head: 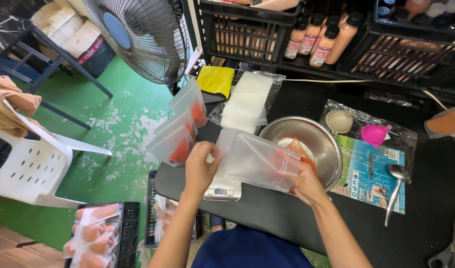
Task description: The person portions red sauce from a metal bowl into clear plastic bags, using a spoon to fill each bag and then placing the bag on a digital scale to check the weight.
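Translucent plastic pouch (259, 160), holding orange powder at one end, held level between both hands just above the digital scale (222, 190). Left hand (200, 166): fingers closed on the pouch's near-left edge, directly over the scale. Right hand (306, 184): closed around the pouch's powder-filled end, to the right of the scale, at the rim of the steel bowl (306, 141).

Steel bowl: just right of the scale, orange powder inside, partly covered by the pouch.

Filled pouches (180, 129): standing in a row, up and left of the scale, at the table edge.

Stack of empty pouches (247, 101): beyond the scale, flat.

Pink funnel (375, 134) and white funnel (339, 120): far right of the scale, past the bowl.

Spoon (397, 191): right of the bowl, on a printed sheet.

Black crate (101, 233): on the floor, lower left of the scale, holding filled pouches.
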